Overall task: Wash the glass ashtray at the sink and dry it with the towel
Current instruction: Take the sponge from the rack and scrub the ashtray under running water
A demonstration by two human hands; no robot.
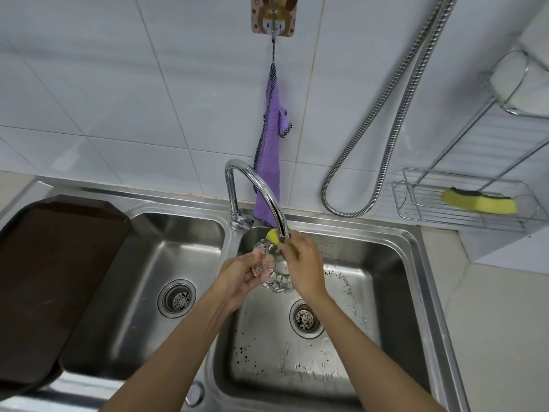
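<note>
Held over the right basin of the sink [416,251], just under the spout of the tap [261,185]: the glass ashtray [269,270], tipped up on edge so its round face turns toward the right. Gripped at its left rim by the left hand [237,278], fingers curled around the cut-glass edge. Pressed against its upper right side by the right hand [304,267]: a yellow sponge [274,235], pinched in the closed fingers, only its top end showing beside the spout. No clear stream of water to be made out; flow from the tap cannot be told.

Judged as mid-scrub, drying not yet begun. Dark flecks scattered on the basin floor, near the drain [306,319].

Key relation for the coming move: the purple towel [271,150] hanging on the tiled wall from a hook [274,16], straight behind the tap and above both hands, its lower hem dropping behind the spout. Long axis vertical, so best taken by a pull downward or by wiping against it in place. Nearer to the right hand, though that hand is occupied by the sponge; probably a matter of dropping the sponge first, then reaching up and forward past the spout while the left hand keeps the ashtray over the basin.

A second sponge [479,200] lying in the wire rack [410,203] at far right, well apart.
</note>
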